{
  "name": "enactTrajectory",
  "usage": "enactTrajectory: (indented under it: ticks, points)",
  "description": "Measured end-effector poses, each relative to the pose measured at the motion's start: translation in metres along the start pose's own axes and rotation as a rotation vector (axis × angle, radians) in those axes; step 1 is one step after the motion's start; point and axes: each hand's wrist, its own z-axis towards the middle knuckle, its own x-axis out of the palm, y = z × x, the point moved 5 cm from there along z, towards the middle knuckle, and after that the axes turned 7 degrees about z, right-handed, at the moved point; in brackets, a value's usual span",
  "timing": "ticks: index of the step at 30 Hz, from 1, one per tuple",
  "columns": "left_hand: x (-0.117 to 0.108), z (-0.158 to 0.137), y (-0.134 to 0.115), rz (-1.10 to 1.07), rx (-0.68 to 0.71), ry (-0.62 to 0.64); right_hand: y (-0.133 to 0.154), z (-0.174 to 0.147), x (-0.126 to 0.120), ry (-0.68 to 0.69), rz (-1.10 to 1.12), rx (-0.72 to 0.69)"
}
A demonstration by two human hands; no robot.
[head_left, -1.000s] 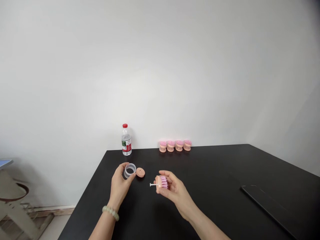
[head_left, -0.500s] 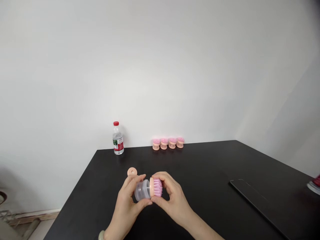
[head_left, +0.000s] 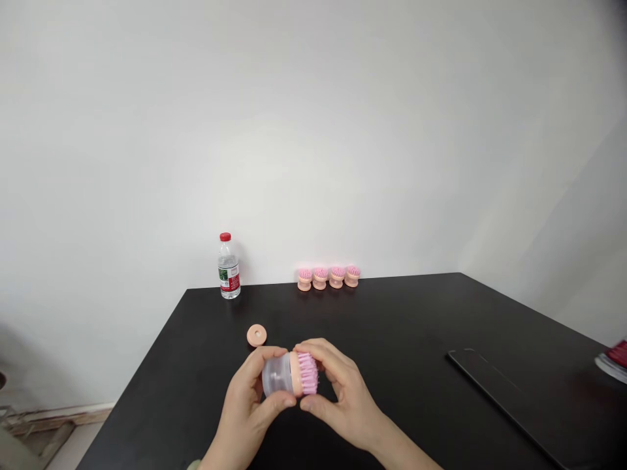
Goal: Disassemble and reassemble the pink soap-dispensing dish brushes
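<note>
Between my hands, above the black table, a clear plastic cup (head_left: pixel 277 375) lies on its side against a round brush head (head_left: pixel 307 374) with pink bristles and a peach rim. My left hand (head_left: pixel 247 398) is closed around the cup, thumb below and fingers on top. Gripping the brush head by its rim and bristles is my right hand (head_left: pixel 337 391), its thumb underneath. The cup's mouth meets the peach rim. Just beyond my left hand, a peach round cap (head_left: pixel 257 335) with a pale centre rests on the table.
Along the wall stand several pink-bristled brushes (head_left: pixel 336 277) in a row. A water bottle (head_left: pixel 229 271) with a red cap is at the back left of the black table (head_left: pixel 392 326). A flat black panel (head_left: pixel 499 398) lies at right, near a partly visible red and white item (head_left: pixel 614 362).
The cup and brush head have come together, closing the gap seen before. Both hands remain around them. The whole view has shifted slightly.
</note>
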Motion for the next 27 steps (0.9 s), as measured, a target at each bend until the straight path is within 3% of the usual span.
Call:
enactTrajectory:
  ticks: [12, 20, 27]
  points:
    - [0.006, -0.004, 0.001, -0.132, -0.112, 0.079, 0.011, 0.003, 0.000, 0.060, -0.032, -0.051]
    - [0.009, -0.004, 0.007, -0.079, -0.141, 0.100, 0.019, 0.003, 0.002, 0.139, -0.084, -0.178]
    - [0.018, -0.008, 0.017, -0.182, -0.265, 0.114, 0.028, 0.004, 0.004, 0.186, -0.140, -0.292]
